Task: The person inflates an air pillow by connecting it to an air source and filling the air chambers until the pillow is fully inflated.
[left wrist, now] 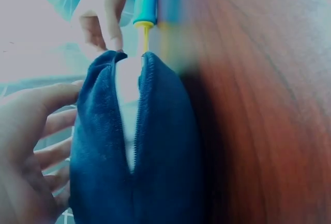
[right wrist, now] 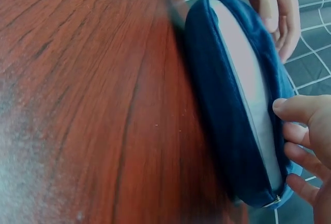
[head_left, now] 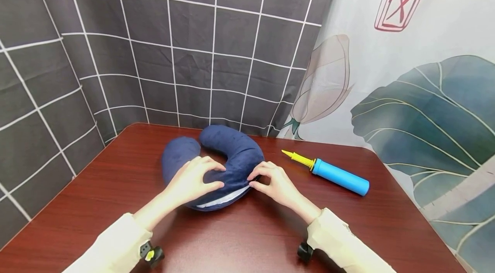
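Note:
A navy U-shaped neck pillow [head_left: 241, 152] lies on the table, its curved side toward me. Along that side the zip is open, and white lining [right wrist: 248, 74] shows in a long slit. A metal zip pull [right wrist: 273, 201] sits at one end of the slit. My left hand [head_left: 195, 178] rests on the pillow's top left of the slit, fingers spread and loosely bent. At the slit's right end, my right hand [head_left: 276, 182] pinches the cover's fabric, thumb and index fingertip close together. The right thumb [right wrist: 292, 107] lies right at the slit's edge.
A blue hand pump [head_left: 340, 176] with a yellow nozzle lies on the reddish-brown table [head_left: 239, 243] right of the pillow. A dark grid-patterned curtain [head_left: 193, 66] stands behind the table, and a leaf-printed curtain [head_left: 437, 114] hangs at the right.

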Tool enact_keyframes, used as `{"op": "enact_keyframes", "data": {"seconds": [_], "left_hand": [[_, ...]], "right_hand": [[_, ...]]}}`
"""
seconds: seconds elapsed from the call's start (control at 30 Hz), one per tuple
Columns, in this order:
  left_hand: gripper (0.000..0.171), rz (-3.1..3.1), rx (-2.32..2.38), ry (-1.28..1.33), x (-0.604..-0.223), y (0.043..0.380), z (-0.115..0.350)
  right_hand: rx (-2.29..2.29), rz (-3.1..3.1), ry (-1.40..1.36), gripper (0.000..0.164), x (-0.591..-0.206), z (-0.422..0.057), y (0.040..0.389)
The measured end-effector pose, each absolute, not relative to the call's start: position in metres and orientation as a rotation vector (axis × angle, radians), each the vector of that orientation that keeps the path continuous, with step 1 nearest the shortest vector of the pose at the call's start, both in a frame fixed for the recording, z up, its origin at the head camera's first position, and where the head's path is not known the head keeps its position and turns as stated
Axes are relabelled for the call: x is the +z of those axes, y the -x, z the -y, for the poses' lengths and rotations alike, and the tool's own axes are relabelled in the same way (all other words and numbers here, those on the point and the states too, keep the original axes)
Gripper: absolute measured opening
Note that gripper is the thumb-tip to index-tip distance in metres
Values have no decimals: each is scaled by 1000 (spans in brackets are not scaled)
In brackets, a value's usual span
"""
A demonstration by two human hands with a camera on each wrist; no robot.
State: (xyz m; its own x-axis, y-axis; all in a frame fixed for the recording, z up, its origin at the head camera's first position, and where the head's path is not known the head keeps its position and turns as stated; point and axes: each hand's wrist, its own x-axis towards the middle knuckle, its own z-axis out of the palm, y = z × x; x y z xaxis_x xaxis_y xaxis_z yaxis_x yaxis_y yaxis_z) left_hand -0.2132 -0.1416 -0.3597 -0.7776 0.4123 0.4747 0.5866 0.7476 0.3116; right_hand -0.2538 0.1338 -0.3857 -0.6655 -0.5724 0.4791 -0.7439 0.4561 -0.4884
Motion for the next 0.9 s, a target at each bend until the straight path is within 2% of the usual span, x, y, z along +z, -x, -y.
{"op": "enact_keyframes", "data": {"seconds": [0.13, 0.4, 0.6, 0.9], "left_hand": [[30, 2524, -578, 767, -366, 213, 140], [30, 2498, -602, 753, -373, 211, 140], [30, 2525, -654, 723, -375, 208, 140], [29, 2545, -665, 721, -375, 207, 140]], "right_hand": [[1090, 2439, -1108, 12, -380, -139, 258], [1218, 2497, -649, 15, -365, -151, 283], [1251, 2568, -515, 22, -380, -153, 295], [1380, 2644, -391, 18, -401, -149, 291]]}}
